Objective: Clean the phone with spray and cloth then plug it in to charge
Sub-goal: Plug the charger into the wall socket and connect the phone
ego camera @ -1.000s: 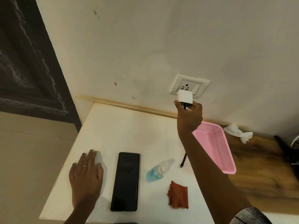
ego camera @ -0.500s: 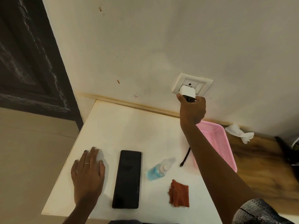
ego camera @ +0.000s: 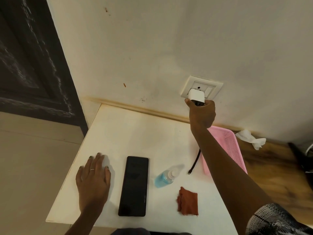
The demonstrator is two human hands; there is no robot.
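Observation:
A black phone [ego camera: 133,186] lies screen up on the white table [ego camera: 135,133]. My left hand [ego camera: 93,181] rests flat on the table just left of it, fingers apart. My right hand [ego camera: 201,114] is raised to the wall and grips a white charger adapter [ego camera: 196,95], which is pressed against the wall socket [ego camera: 201,87]. The black charging cable [ego camera: 194,162] hangs down behind my right forearm, its free plug end lying on the table. A small spray bottle [ego camera: 165,178] with blue liquid lies on its side right of the phone. A rust-red cloth [ego camera: 188,201] lies crumpled below the bottle.
A pink plastic basket [ego camera: 232,146] stands at the table's right edge, partly behind my forearm. A crumpled white tissue [ego camera: 250,139] lies on the wooden surface [ego camera: 279,175] to the right. A dark door [ego camera: 33,56] fills the left side.
My right hand has lifted the adapter up from below the socket and brought it onto the socket face. My left hand, the phone, bottle and cloth have stayed put.

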